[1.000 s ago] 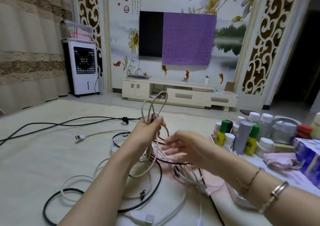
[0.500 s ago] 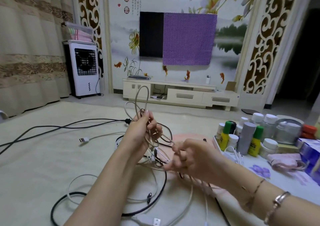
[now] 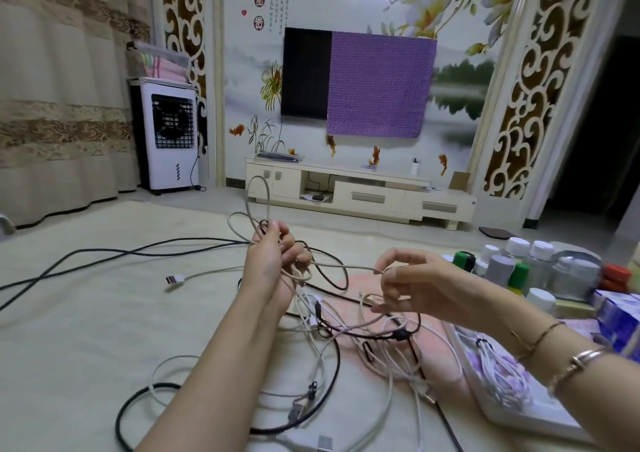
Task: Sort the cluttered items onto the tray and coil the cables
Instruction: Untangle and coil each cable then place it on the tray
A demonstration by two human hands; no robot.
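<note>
Left hand point(image 3: 273, 261) grips loops of a thin beige cable point(image 3: 346, 267) — its smooth strand runs taut to the right hand point(image 3: 408, 283), which pinches it. Half a second ago the right hand was lower and nearer the left. Beside a tangle point(image 3: 322, 365) of cords, the white tray point(image 3: 512, 413) holds what looks like a coiled white cable, with capped bottles point(image 3: 519, 268) beyond.

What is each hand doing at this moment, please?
Left hand: grips the beige cable loops.
Right hand: pinches the same cable.
</note>
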